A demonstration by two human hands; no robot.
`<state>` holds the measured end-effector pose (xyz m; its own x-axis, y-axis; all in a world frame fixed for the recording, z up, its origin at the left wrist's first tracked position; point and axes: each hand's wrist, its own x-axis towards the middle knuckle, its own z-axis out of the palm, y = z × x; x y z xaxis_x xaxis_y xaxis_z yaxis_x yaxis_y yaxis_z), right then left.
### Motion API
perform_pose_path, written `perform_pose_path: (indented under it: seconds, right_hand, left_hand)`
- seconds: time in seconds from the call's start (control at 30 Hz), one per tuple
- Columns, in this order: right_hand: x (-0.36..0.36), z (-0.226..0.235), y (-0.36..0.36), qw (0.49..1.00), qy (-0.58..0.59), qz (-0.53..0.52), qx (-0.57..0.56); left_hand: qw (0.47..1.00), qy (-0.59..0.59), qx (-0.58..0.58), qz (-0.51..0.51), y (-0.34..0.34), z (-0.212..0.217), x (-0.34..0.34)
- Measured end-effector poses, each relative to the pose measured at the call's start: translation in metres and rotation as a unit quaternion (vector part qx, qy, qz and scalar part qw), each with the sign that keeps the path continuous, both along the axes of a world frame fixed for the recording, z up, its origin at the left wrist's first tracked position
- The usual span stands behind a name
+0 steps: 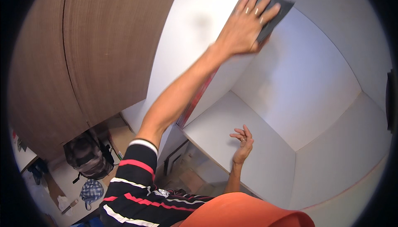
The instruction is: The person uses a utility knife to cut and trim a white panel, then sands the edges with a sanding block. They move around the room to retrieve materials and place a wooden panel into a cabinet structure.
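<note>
Your upper body wears a black short-sleeved shirt [137, 185] with red and white stripes, white band at the sleeve cuff. An orange garment [248, 212] covers you at the near edge. Forearms are bare.

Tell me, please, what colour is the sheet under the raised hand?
Dark grey, seen in the head view: the sheet under the left hand.
</note>
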<state>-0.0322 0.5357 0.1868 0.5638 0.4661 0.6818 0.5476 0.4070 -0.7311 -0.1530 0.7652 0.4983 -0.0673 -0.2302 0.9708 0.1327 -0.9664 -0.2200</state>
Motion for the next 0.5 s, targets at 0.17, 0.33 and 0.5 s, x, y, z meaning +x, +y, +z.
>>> perform_pose_path:
  seconds: [0.17, 0.33, 0.5]
  right_hand:
    - [-0.009, 0.008, -0.004, 0.997, -0.07, 0.011, -0.034]
    - [-0.022, 0.008, -0.015, 0.993, -0.093, 0.002, -0.069]
    - [-0.031, -0.001, -0.027, 0.991, -0.117, -0.016, -0.065]
  left_hand:
    - [0.996, 0.004, 0.031, 0.088, 0.018, 0.133, 0.02]
    - [0.999, -0.006, 0.034, 0.015, 0.006, 0.112, 0.017]
    - [0.988, 0.128, -0.088, -0.012, -0.011, -0.119, 0.007]
